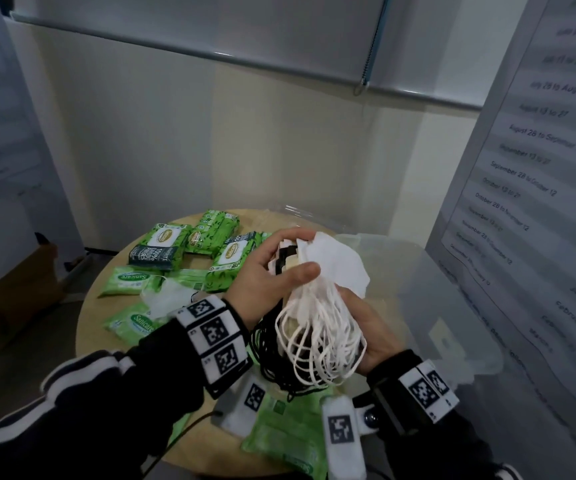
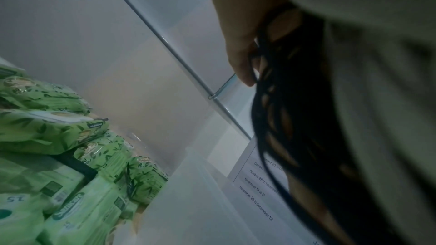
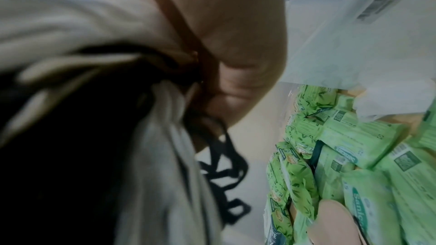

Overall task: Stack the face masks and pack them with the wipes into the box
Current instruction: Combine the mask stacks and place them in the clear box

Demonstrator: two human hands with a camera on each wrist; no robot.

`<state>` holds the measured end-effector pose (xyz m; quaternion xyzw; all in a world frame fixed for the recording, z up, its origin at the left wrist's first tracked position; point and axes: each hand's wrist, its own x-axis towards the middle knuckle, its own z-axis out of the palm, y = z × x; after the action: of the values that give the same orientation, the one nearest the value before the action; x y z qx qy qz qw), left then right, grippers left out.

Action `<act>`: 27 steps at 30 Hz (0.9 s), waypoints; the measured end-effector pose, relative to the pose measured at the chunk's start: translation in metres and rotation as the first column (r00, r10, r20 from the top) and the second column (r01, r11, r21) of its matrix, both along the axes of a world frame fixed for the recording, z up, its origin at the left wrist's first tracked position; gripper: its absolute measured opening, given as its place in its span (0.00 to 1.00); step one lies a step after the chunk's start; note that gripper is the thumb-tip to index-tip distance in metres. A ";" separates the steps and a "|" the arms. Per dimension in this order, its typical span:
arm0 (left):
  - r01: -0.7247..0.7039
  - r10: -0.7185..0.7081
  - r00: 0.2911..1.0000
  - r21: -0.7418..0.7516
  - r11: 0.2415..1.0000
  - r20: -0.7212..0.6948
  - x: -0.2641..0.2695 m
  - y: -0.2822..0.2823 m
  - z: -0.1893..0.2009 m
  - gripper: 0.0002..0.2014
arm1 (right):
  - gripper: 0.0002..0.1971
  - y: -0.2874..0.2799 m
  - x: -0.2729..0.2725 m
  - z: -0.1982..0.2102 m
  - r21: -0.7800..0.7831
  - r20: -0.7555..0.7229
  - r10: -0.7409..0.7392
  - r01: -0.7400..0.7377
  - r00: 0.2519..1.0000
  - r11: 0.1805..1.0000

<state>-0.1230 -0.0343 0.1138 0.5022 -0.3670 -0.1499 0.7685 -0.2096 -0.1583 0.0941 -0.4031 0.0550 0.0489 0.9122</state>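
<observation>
A stack of white, cream and black face masks [image 1: 328, 261] is held in both hands above the round table, beside the clear box [image 1: 459, 299]. My left hand [image 1: 279, 261] grips the stack from the left, its thumb pressed on the top white mask. From below, my right hand [image 1: 355, 317] holds the stack where the white ear loops [image 1: 317, 341] and black ear loops [image 1: 269, 355] dangle. The left wrist view shows my fingers [image 2: 238, 47] beside the black loops [image 2: 295, 118]. One loose white mask [image 1: 168, 296] lies on the table among green wipes packs [image 1: 162, 245].
Several green wipes packs [image 1: 130, 277] cover the left and near parts of the wooden table [image 1: 87, 317], with one [image 1: 286, 434] under my wrists. The clear box stands at the right against a panel with printed dates [image 1: 528, 168]. A cream wall rises behind.
</observation>
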 end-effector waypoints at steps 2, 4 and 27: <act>0.000 -0.001 0.999 -0.023 1.000 -0.047 0.000 -0.003 0.001 0.15 | 0.29 -0.002 -0.001 -0.002 -0.021 -0.011 0.017 -0.017 1.000 1.000; 0.008 -0.011 0.997 -0.031 0.999 -0.076 0.000 -0.003 0.001 0.14 | 0.30 -0.005 -0.002 -0.003 -0.024 -0.021 0.034 -0.035 0.999 0.999; 0.091 -0.096 0.993 0.069 0.993 0.071 0.006 -0.004 0.014 0.12 | 0.32 0.003 -0.006 -0.001 0.142 0.000 -0.013 0.013 1.000 0.990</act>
<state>-0.1175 -0.0380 0.1277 0.5146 -0.4132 -0.1789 0.7297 -0.2152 -0.1551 0.0928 -0.3369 0.0538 0.0466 0.9389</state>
